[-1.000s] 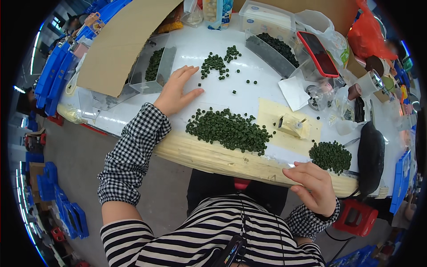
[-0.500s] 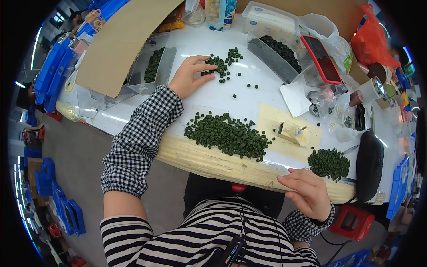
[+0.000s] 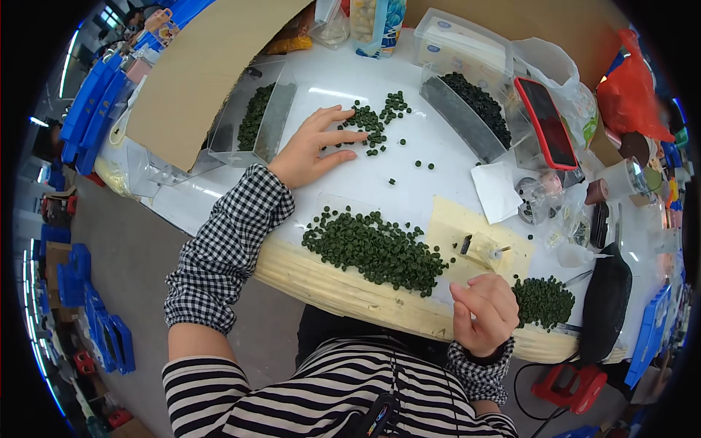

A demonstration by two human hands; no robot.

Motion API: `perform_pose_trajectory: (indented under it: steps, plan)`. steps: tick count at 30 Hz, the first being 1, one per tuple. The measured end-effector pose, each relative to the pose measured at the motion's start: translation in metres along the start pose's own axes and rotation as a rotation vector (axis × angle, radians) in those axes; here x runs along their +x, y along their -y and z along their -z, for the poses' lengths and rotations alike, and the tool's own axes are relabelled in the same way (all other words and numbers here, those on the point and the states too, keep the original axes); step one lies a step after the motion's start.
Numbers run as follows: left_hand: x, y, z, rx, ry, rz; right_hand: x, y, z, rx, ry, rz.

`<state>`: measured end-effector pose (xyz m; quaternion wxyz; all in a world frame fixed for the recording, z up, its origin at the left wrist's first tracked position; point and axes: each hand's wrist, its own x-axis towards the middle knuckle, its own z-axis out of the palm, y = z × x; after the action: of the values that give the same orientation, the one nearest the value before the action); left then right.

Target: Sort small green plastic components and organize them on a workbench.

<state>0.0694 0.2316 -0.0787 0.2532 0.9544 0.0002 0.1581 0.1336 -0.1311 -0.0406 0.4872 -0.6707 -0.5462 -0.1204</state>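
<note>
My left hand (image 3: 315,148) rests on the white table with its fingers spread, the fingertips at the edge of a small scatter of dark green round pieces (image 3: 374,125). Nothing shows in its grip. My right hand (image 3: 484,310) hovers above the padded front edge with its fingers curled in; what they hold, if anything, is hidden. Left of it spreads a large heap of green pieces (image 3: 376,248), and right of it a smaller heap (image 3: 544,301). Just beyond it a small cream block with a metal pin (image 3: 488,250) stands on a yellowish sheet (image 3: 447,219).
Clear bins with green pieces stand at the back left (image 3: 280,109) and back right (image 3: 456,113). A red-cased phone (image 3: 546,124) leans by the right bin. A cardboard flap (image 3: 197,73) overhangs the left bin. A black pouch-like object (image 3: 606,306) lies at the right edge.
My right hand has moved left and its fingers have curled in. The left hand's fingers have spread a little beside the scattered pieces. The view has shifted slightly.
</note>
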Motion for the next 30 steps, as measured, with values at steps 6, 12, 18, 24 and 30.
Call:
perform_pose_trajectory:
  steps: [6,12,18,24,30]
  plan:
    - [0.013,-0.002,0.002,-0.257,-0.02,0.077,-0.002,-0.003,0.0,-0.044,0.024,-0.021]
    - [0.017,0.001,0.0,-0.236,-0.043,0.065,-0.002,-0.003,0.002,-0.033,0.05,-0.037]
    - [0.007,0.007,0.008,-0.293,-0.007,0.117,0.0,-0.003,0.003,-0.032,0.056,-0.061]
    - [0.001,-0.001,0.002,0.15,0.105,0.105,-0.001,-0.002,0.005,-0.032,0.071,-0.077]
    - [0.026,-0.008,-0.006,0.192,0.117,0.087,0.001,-0.003,0.005,-0.028,0.08,-0.066]
